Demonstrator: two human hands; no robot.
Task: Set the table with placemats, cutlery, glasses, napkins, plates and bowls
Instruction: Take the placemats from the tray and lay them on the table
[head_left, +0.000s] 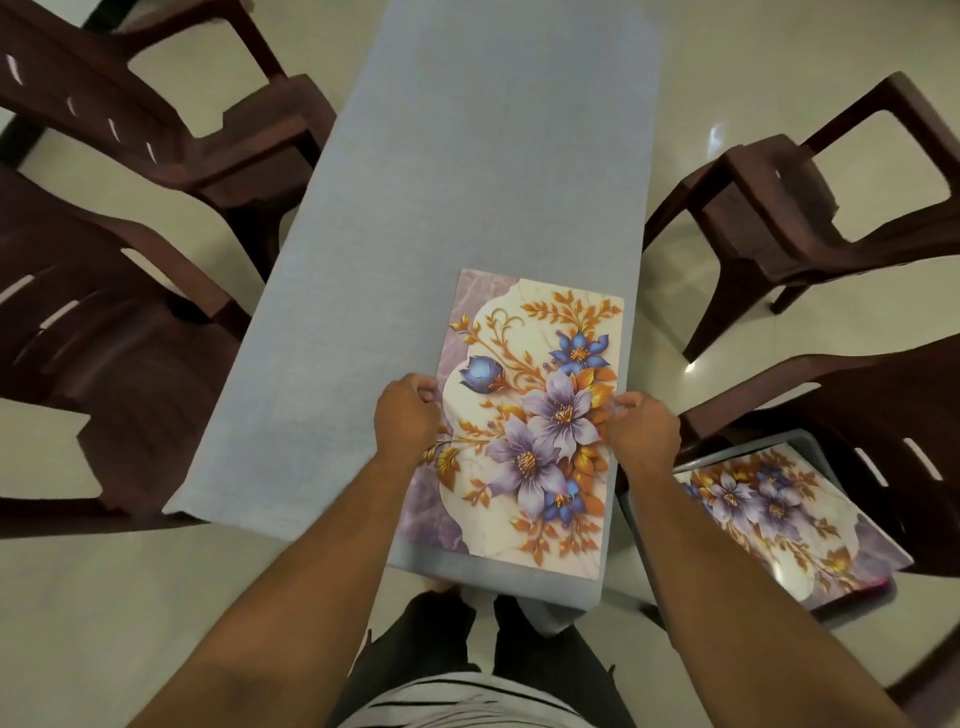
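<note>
Person: standing at the near short end of the bench, both bare forearms reaching forward; dark trousers and a striped hem show at the bottom of the view.
Left hand (407, 418): its fingers (427, 387) are narrowed to a pinch on the left long edge of the placemat, probably to steer that edge.
Right hand (644, 427): its fingers (626, 402) are pinched on the opposite long edge, so the two hands hold the mat from both sides, likely to square it up.
Placemat (530, 415): a flat rectangular mat printed with purple and blue flowers and orange leaves on a cream marbled ground; it lies on the near right part of the bench, long side running away from the person, its right edge close to the bench edge and its near edge close to the end.
Spare mats (779, 514): more mats of the same floral print sit in a shallow dark tray (852, 597) on the seat of the near right chair, within reach for the next places.
Bench (467, 208): a long narrow top under a pale blue-grey cloth; nothing else on it, so the setting looks barely begun.
Chairs (156, 130): dark brown plastic armchairs stand along both long sides on a glossy pale tiled floor (727, 67); each seat suggests a place needing its own mat.
</note>
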